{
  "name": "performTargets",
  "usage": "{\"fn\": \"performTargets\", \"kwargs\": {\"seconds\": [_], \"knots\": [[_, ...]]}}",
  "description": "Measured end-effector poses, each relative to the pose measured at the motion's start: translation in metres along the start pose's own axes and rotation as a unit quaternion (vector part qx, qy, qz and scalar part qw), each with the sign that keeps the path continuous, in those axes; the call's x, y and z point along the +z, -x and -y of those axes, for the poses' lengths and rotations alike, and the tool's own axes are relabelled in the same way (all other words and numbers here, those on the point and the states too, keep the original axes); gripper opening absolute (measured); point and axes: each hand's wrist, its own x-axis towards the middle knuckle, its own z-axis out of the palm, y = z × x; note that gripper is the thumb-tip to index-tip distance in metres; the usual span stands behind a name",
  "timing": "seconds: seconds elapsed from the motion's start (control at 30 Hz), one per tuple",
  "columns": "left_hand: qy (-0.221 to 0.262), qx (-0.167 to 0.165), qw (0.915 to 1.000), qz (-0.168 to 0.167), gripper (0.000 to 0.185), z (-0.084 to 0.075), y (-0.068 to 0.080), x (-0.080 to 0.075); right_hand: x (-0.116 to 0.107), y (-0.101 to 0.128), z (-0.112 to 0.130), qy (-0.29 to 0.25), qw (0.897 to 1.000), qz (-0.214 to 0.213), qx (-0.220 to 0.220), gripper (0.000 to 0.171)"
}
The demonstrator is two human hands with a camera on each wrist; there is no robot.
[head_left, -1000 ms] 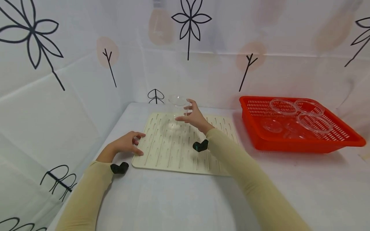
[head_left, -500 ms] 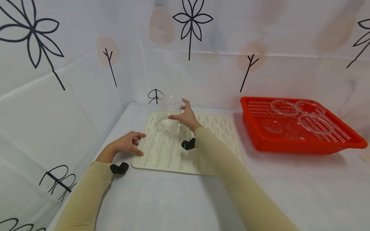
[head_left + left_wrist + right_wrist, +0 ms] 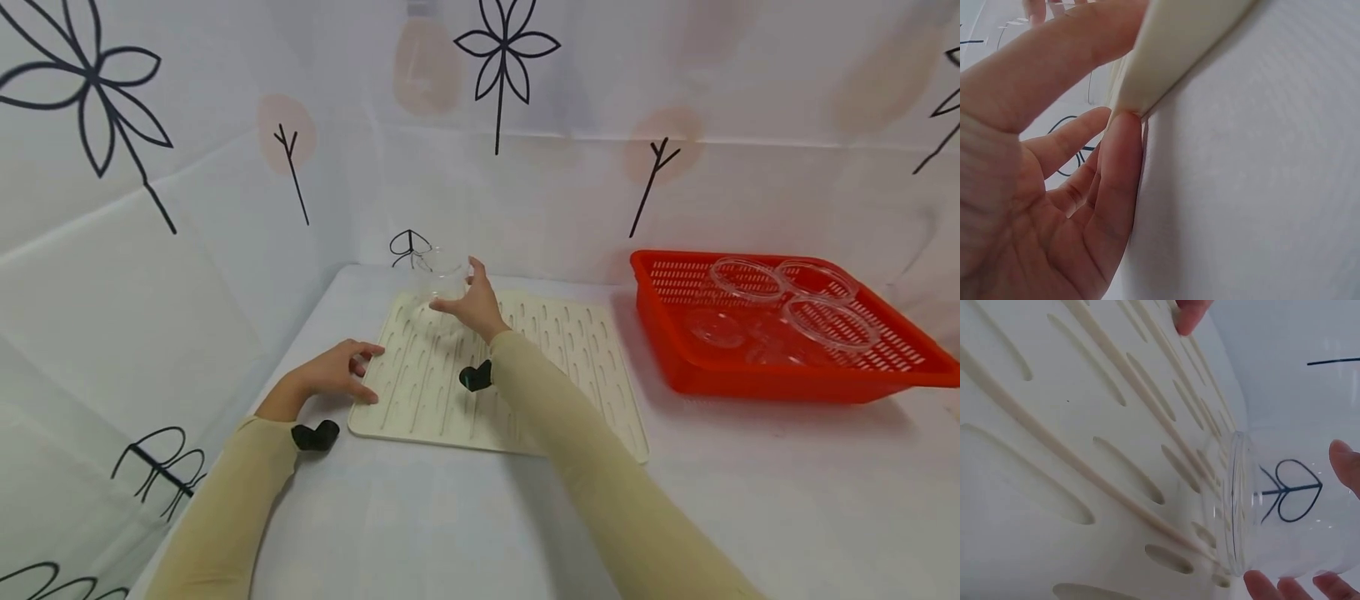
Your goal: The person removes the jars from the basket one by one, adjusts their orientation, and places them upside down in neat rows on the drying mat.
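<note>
My right hand [image 3: 478, 308] holds a clear round container [image 3: 441, 282] over the far left part of a cream ribbed mat [image 3: 420, 417], with thumb and fingers spread around its side. In the right wrist view, the thick ring at one end of the container [image 3: 1235, 512] sits close against the mat's ridges. My left hand [image 3: 330, 372] rests at the mat's left edge, its index fingertip and thumb touching it. In the left wrist view, bent fingers [image 3: 1121, 169] press against the side of the mat [image 3: 1172, 53], which looks thick there.
To the right stands a red perforated plastic basket [image 3: 787, 383] holding several clear round containers [image 3: 828, 323]. White cloth covers the table [image 3: 420, 517]. Behind and to the left hang white sheets [image 3: 570, 200] printed with black flowers and twigs.
My right hand has carried the clear container leftward over the mat, mostly in the earlier half second, then only slightly. The left hand keeps its place at the mat's edge.
</note>
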Motion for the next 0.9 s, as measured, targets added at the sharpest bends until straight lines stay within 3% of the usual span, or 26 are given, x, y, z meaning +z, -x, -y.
{"fn": "performTargets", "kwargs": {"seconds": [0.37, 0.9], "knots": [[-0.009, -0.009, 0.9999, -0.001, 0.085, 0.002, 0.001, -0.002, 0.008, 0.002, 0.005, 0.0, 1.0, 0.012, -0.02, 0.103], [-0.001, 0.003, 1.0, 0.005, 0.085, 0.0, -0.001, -0.001, -0.005, 0.003, 0.0, -0.007, 0.999, 0.028, 0.022, 0.101]]}}
